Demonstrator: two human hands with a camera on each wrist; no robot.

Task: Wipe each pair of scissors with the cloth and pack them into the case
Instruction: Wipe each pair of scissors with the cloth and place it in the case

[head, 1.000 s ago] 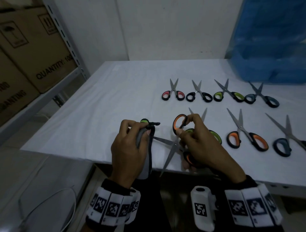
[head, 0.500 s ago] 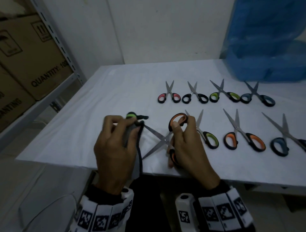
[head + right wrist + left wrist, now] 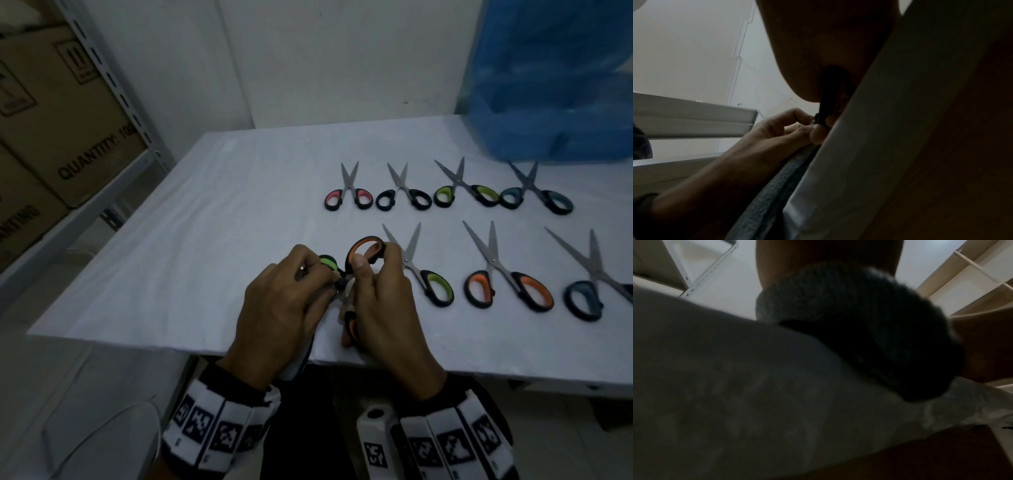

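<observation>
we've slid the cloth [image 3: 298, 363] in our left hand [image 3: 284, 308] up the blade toward the orange scissors [image 3: 364, 253] gripped in our right hand [image 3: 380, 308], so wiping's underway

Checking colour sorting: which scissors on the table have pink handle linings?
The pink-lined scissors, leftmost in the far row. The other pairs lying on the table show black, green, blue or orange linings; this is the only pink pair.
</observation>
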